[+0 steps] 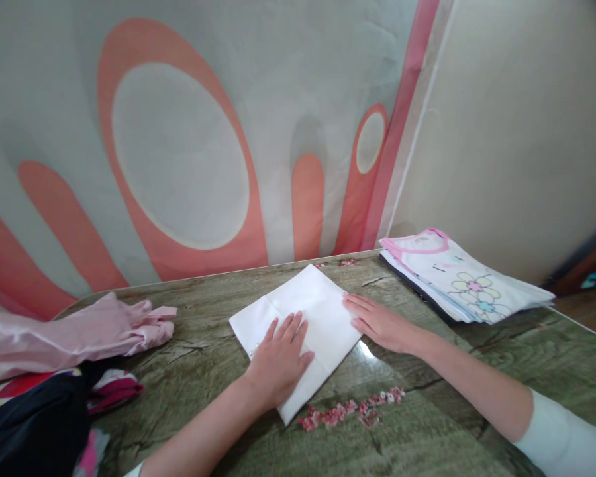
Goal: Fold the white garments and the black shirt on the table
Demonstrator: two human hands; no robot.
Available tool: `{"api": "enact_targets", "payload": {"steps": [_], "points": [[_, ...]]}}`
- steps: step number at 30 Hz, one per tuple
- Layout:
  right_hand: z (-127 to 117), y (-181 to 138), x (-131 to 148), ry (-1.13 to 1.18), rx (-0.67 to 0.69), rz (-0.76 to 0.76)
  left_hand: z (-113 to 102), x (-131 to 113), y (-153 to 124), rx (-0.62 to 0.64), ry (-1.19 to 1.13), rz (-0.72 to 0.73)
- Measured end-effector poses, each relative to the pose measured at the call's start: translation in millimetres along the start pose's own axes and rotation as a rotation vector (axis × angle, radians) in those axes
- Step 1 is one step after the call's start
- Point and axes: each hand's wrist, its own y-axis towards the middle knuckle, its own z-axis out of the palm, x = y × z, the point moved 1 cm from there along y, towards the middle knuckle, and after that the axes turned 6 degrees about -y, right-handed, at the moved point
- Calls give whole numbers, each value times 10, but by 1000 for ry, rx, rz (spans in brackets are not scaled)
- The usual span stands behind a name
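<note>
A white garment [322, 311], folded into a flat packet, lies askew on the table in front of me. On its near left part my left hand [281, 361] rests palm down, fingers spread. My right hand [377, 321] touches the packet's right edge with its fingers stretched out flat. A small patch of print shows beside the left fingertips. Which kind of garment it is, the folds do not show.
A stack of folded shirts [471, 271], a white one with flowers on top, sits at the table's back right. At left lie a pink garment [79, 331] and a heap of dark clothes [34, 424]. The wood-patterned tabletop [198, 377] meets a patterned wall [273, 99].
</note>
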Motion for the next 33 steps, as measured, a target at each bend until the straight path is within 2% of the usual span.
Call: {"api": "enact_targets", "payload": {"steps": [6,10,13,19,23,29,31,33], "points": [[-120,-112,114,-19,113,74,-56,57,-23,23,-94,62],[-228,-151,244,-75,130,79,-78,110,-16,-49,-133,53],[-246,-7,419,-85,65,66,-27,74,-3,-68,-99,39],[-25,529,774,12,59,-136,88,32,-11,-81,-48,54],[144,702,594,-10,63,-91,127,57,-22,-92,-58,48],[220,709,48,-124,53,169,108,59,-45,-67,-112,50],[186,754,13,-148,56,217,51,90,-45,-39,-148,68],[136,844,104,-149,50,203,-24,167,-33,-25,-181,66]]}}
